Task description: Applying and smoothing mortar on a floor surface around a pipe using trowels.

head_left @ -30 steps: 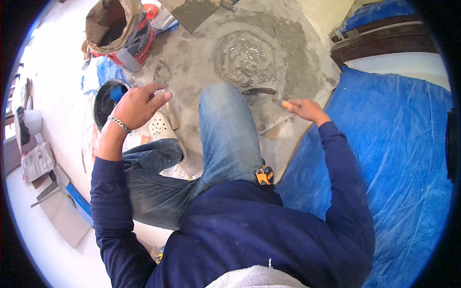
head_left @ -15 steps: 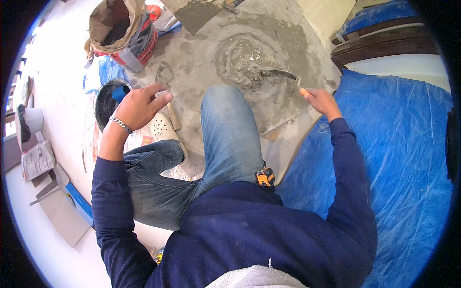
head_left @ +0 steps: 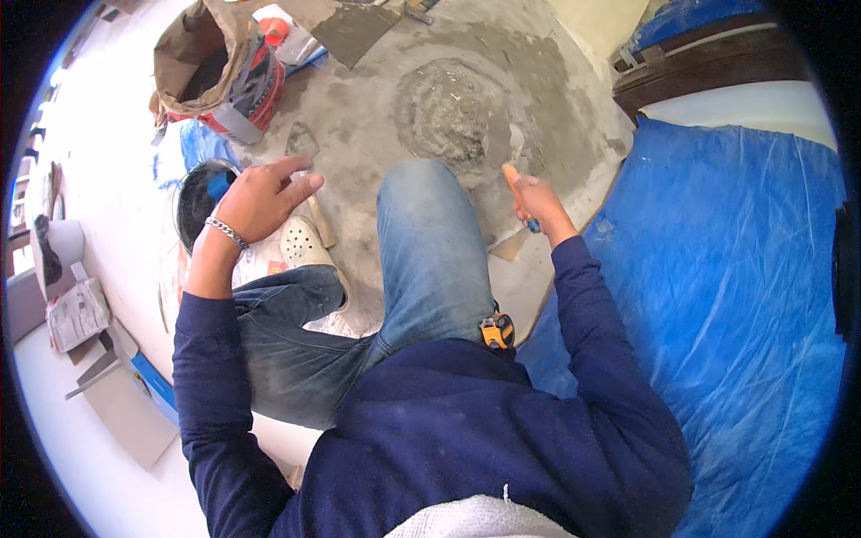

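Note:
My right hand (head_left: 542, 203) is closed around the orange and blue handle of a trowel (head_left: 510, 175). Its blade looks pale and smeared, at the right edge of a wet grey mortar heap (head_left: 456, 112) spread on the floor. My left hand (head_left: 262, 204), a chain bracelet at its wrist, hovers by my bent knee with thumb and fingers apart, holding nothing. Just beyond and left of it is a black bucket (head_left: 190, 204) with something blue inside. A second trowel (head_left: 302, 141) lies on the floor past that hand, its wooden handle toward my shoe.
An open paper bag stands in a red bucket (head_left: 260, 115) at the far left. A flat grey board (head_left: 352, 34) lies at the back. Blue sheeting (head_left: 717, 296) covers the right side. Papers (head_left: 78, 314) and a pale panel (head_left: 134, 417) lie at left.
My right hand has moved left and nearer with the trowel, turning its blade from pointing left to pointing away. My left hand has stayed nearly still.

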The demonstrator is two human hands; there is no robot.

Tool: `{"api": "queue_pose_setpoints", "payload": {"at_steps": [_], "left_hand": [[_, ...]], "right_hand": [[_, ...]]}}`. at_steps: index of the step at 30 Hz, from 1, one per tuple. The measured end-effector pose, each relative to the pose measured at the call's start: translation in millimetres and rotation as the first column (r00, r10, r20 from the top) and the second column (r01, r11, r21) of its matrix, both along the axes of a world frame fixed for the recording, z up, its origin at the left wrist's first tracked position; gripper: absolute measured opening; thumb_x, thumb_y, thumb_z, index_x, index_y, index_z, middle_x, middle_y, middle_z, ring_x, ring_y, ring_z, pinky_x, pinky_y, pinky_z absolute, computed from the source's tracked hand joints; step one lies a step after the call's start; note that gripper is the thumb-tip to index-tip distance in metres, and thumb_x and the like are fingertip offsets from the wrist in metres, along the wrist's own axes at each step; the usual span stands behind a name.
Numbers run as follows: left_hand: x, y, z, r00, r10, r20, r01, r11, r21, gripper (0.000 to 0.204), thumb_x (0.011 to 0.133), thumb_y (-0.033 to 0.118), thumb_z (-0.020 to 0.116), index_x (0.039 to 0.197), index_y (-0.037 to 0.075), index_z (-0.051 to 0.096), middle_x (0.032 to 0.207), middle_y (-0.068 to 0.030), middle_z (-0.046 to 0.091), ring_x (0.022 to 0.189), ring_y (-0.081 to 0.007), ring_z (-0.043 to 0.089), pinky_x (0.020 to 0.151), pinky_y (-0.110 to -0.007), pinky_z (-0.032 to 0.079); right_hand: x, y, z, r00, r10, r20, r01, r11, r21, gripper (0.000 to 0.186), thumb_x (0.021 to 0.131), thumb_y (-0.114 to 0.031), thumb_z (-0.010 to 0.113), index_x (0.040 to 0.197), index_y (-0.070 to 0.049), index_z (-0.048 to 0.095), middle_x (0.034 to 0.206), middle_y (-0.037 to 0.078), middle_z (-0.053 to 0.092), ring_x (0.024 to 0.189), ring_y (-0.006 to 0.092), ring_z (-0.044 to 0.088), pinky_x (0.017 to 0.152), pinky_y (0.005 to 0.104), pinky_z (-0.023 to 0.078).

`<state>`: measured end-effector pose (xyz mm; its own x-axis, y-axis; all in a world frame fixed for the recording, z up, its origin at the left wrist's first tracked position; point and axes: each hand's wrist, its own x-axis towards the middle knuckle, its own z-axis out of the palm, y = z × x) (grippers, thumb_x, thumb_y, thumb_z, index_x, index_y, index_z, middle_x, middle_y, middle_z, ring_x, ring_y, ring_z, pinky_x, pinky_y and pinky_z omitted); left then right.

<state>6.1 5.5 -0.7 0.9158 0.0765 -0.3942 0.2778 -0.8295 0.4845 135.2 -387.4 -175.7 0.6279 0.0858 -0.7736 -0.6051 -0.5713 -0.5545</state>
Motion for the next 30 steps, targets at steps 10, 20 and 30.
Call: {"api": "queue_pose_setpoints", "payload": {"at_steps": [10, 20, 30], "left_hand": [[6.8, 5.8, -11.2, 0.996, 0.072, -0.057, -0.074, 0.996, -0.044, 0.051, 0.093, 0.048, 0.059, 0.118, 0.003, 0.066, 0.088, -0.0206, 0.07, 0.081, -0.0303, 0.07, 0.077, -0.039, 0.052], [-14.6, 63.5, -84.6, 0.951, 0.199, -0.238, -0.18, 0.979, 0.099, 0.046, 0.095, 0.041, 0.058, 0.115, 0.0, 0.065, 0.094, -0.0177, 0.07, 0.084, -0.0263, 0.069, 0.079, -0.037, 0.053], [-7.8, 49.5, -316.6, 0.906, 0.348, -0.242, -0.292, 0.926, 0.238, 0.064, 0.089, 0.052, 0.058, 0.126, 0.0, 0.059, 0.126, -0.0251, 0.06, 0.12, -0.0401, 0.056, 0.102, -0.042, 0.044]], "right_hand": [[9.6, 20.9, -71.6, 0.935, -0.33, 0.132, 0.318, 0.942, 0.102, 0.05, 0.097, -0.047, 0.052, 0.09, 0.002, 0.062, 0.06, 0.007, 0.057, 0.047, 0.0197, 0.053, 0.048, 0.0344, 0.043], [-53.9, -2.4, -36.0, 0.813, 0.031, 0.582, 0.043, 0.993, -0.112, 0.045, 0.098, -0.039, 0.049, 0.129, -0.007, 0.057, 0.092, 0.021, 0.069, 0.085, 0.0357, 0.066, 0.074, 0.041, 0.051], [-44.5, -82.3, -130.3, 0.766, 0.011, 0.643, 0.222, 0.934, -0.281, 0.047, 0.099, -0.038, 0.044, 0.137, -0.011, 0.051, 0.123, 0.025, 0.06, 0.109, 0.0406, 0.06, 0.091, 0.0431, 0.048]]}}
